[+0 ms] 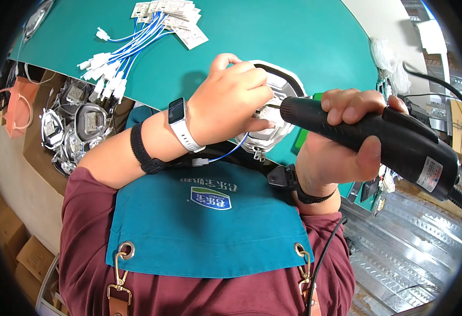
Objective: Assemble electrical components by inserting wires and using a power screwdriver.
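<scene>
My right hand (347,124) is wrapped around a black electric screwdriver (394,142), tilted with its tip toward the left. Its thin bit reaches into a silvery, rounded lamp housing (281,134) on the green work surface. My left hand (241,92) lies over the housing's left side, thumb and fingers drawn together close to the bit. Whatever they pinch is hidden. Beneath them shows part of a white piece (272,114) inside the housing. A blue and white wire with a white connector (200,162) hangs out at the lower left.
Several white boards (191,34) with blue and white wires lie at the back of the green table (273,31). A cardboard box (36,142) at the left holds several similar housings (90,122). Clear plastic bags (391,66) lie along the right edge. A black cable (323,263) hangs by my right side.
</scene>
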The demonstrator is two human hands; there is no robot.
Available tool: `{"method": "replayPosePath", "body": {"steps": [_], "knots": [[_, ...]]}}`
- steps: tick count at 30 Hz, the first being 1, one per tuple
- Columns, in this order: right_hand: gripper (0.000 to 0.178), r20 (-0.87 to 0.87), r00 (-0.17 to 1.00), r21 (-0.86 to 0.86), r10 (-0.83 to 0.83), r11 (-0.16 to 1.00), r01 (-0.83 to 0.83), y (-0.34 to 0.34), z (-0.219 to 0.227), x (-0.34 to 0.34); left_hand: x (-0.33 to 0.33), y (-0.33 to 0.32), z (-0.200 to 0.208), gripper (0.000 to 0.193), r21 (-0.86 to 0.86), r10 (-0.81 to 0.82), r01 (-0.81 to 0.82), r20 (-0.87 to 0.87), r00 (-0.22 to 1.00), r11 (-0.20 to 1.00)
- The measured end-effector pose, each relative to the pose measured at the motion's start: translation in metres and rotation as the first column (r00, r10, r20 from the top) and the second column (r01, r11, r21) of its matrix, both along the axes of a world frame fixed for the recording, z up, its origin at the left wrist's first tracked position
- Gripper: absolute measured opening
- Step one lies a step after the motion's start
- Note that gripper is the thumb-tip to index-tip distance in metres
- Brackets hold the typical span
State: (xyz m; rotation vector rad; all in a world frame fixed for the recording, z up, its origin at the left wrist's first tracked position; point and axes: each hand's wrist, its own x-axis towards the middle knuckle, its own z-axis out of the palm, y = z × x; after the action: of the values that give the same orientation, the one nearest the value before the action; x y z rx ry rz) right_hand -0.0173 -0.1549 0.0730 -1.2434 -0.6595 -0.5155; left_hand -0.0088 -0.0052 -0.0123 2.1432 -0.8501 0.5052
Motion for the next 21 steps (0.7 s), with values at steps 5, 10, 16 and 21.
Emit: {"method": "replayPosePath", "body": {"steps": [5, 10, 16, 21], "knots": [[0.058, -0.033, 0.994, -0.048, 0.107, 0.993, -0.108, 0.004, 0.001, 0.005, 0.001, 0.003, 0.002, 0.038, -0.004, -0.020, 0.020, -0.008, 1.000, 1.000], [0.049, -0.004, 0.987, -0.251, 0.161, 0.955, -0.157, 0.008, 0.002, 0.011, 0.000, 0.004, 0.003, 0.035, 0.006, -0.005, 0.005, 0.007, 1.000, 1.000], [0.052, -0.065, 0.987, -0.233, 0.150, 0.959, -0.161, 0.013, 0.006, 0.012, -0.002, 0.004, 0.004, 0.036, 0.062, 0.011, -0.011, 0.012, 1.000, 0.998], [0.058, 0.098, 0.986, 0.017, 0.134, 0.990, -0.137, -0.008, 0.021, -0.014, -0.005, 0.003, 0.002, 0.036, 0.050, 0.022, -0.024, 0.038, 0.999, 0.998]]}}
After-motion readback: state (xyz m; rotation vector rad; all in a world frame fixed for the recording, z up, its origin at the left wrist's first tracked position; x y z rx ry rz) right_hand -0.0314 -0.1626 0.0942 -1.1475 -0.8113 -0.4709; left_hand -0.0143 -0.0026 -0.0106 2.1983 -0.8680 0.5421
